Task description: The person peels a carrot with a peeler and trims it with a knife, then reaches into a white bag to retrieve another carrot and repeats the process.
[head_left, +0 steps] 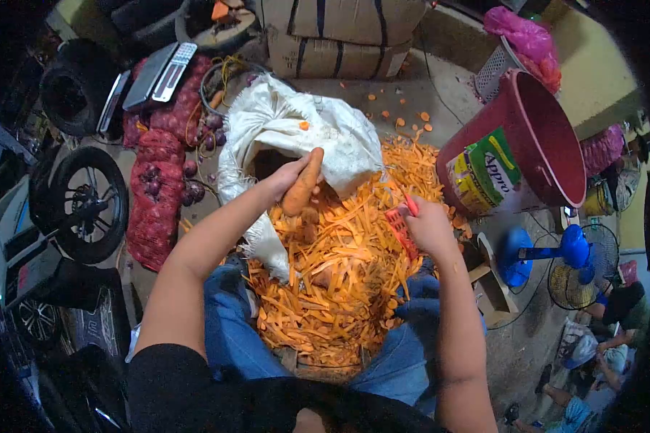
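Observation:
My left hand [287, 180] is closed around a whole carrot [303, 183], its tip pointing up and away from me. My right hand [432, 229] grips a red-handled tool [410, 205], which looks like a peeler; its working end is hard to make out. A flat red piece [400, 231] with a pattern of dark gaps shows beside my right fingers. Below and between both hands lies a big heap of orange carrot peelings [339, 289]. Just beyond my left hand, a white woven sack [325, 119] lies with its mouth open, dark inside.
A maroon bucket [477, 177] stands tilted in view at right, near a blue fan [574, 245]. Red net bags of onions [155, 216] are at left, with a scale [159, 79] on top. Cardboard boxes [347, 58] stand ahead. Carrot slices dot the floor. People sit at far right.

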Available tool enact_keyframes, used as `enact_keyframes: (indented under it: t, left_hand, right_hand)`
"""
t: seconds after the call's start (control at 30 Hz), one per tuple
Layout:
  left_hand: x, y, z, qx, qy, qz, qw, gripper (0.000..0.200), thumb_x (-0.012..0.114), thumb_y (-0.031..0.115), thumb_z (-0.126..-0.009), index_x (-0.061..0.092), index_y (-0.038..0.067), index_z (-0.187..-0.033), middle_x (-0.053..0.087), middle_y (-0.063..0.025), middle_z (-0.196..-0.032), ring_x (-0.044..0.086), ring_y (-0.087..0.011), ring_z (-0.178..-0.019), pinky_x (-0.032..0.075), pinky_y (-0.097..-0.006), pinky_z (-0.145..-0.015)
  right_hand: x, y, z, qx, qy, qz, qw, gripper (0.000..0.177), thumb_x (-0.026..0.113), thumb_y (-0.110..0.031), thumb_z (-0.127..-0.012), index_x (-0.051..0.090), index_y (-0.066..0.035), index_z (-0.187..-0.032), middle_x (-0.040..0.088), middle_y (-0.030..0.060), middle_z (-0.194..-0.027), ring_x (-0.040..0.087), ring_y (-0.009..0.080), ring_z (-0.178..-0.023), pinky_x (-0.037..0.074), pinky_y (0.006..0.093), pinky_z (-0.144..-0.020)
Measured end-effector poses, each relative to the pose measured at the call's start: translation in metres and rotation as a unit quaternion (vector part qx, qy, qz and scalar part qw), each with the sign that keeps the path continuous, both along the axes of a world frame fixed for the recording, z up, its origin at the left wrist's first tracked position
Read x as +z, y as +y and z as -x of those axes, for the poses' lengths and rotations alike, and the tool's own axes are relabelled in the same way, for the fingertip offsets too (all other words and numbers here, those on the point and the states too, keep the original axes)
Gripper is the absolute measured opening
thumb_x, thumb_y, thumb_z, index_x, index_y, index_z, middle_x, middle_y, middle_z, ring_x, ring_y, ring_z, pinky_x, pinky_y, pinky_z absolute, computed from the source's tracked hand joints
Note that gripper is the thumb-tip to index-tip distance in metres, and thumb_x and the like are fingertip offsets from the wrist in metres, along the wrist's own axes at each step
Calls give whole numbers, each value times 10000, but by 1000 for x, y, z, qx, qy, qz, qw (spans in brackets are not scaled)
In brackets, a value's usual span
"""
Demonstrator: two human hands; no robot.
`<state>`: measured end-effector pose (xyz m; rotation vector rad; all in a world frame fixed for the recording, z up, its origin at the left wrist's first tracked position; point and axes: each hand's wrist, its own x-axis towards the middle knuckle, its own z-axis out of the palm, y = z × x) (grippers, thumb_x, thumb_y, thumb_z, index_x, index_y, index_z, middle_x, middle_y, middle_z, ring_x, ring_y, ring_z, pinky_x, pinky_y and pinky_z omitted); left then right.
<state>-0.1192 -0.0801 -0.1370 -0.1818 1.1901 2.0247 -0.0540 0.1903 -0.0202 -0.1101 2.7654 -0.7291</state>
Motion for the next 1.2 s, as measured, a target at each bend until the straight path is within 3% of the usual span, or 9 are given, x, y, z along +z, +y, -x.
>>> enact_keyframes:
  t: [0.1, 0.2, 0.23, 0.3, 0.47, 0.6, 0.97, 1.03, 1.2]
  left_hand:
    - [66, 22, -22, 47, -18, -33, 998, 431, 253, 445, -827, 395, 44, -900, 492, -77, -719, 529, -191, -602, 483, -355, -538]
    - [137, 45, -56, 150, -59, -20, 987, 429, 246, 416, -833, 407, 47, -983, 509, -102, -780, 532, -218, -719, 466, -392, -633]
    - [141, 50, -64, 154, -53, -18, 987, 429, 246, 416, -833, 407, 47, -983, 509, -102, -780, 532, -218, -719, 466, -392, -633]
    - [141, 57, -81, 152, -103, -113, 977, 415, 233, 393, -842, 398, 37, -977, 510, -147, -794, 539, -222, -724, 470, -413, -635]
    - [88, 63, -124, 115, -156, -282, 940, 350, 294, 318, -824, 442, 38, -973, 528, -121, -847, 533, -232, -728, 457, -353, -572]
    - [95, 91, -117, 152, -164, -92, 970, 340, 320, 333, -821, 435, 28, -913, 523, -96, -729, 521, -200, -602, 457, -333, -521]
    - [82, 112, -100, 150, -168, -123, 966, 303, 334, 319, -830, 432, 49, -927, 511, -66, -735, 518, -166, -589, 461, -283, -490]
    - [80, 112, -98, 125, -119, -120, 978, 372, 253, 318, -846, 403, 65, -1073, 520, -77, -971, 526, -194, -855, 453, -337, -713]
    - [86, 115, -99, 149, -141, -130, 970, 370, 219, 306, -856, 408, 71, -1071, 529, -73, -934, 543, -172, -783, 467, -322, -669]
  right_hand:
    - [5, 3, -1, 20, 45, 92, 995, 200, 476, -172, -732, 527, -20, -851, 534, 186, -648, 532, 311, -619, 408, 373, -555]
    - [9, 0, -1, -98, -48, 300, 948, 185, 466, -191, -777, 528, -18, -763, 513, 28, -576, 476, 102, -493, 376, 250, -457]
    - [9, -3, -2, -92, -44, 303, 947, 185, 466, -191, -777, 528, -18, -763, 513, 28, -576, 476, 102, -493, 376, 250, -457]
    - [9, -10, -2, -214, -91, 497, 836, 188, 454, -189, -790, 528, -22, -748, 511, 6, -590, 466, 101, -480, 371, 251, -448]
    - [0, -32, -10, -238, -58, 594, 766, 236, 403, -176, -820, 516, 5, -719, 521, 46, -600, 494, 122, -487, 410, 261, -449]
    - [-1, -39, -11, -285, -3, 593, 753, 268, 392, -191, -828, 516, 15, -709, 518, 52, -591, 489, 126, -466, 408, 255, -435]
    - [-2, -45, 5, -352, 86, 534, 764, 258, 443, -198, -812, 489, 0, -654, 478, 11, -557, 402, 80, -468, 333, 241, -435]
    - [4, -49, 2, -361, 80, 525, 766, 256, 447, -199, -810, 484, -6, -647, 471, 4, -552, 394, 75, -475, 331, 239, -443]
    - [3, -63, -9, -292, 152, 467, 820, 231, 441, -178, -803, 470, 3, -662, 461, 32, -546, 397, 116, -477, 334, 279, -461]
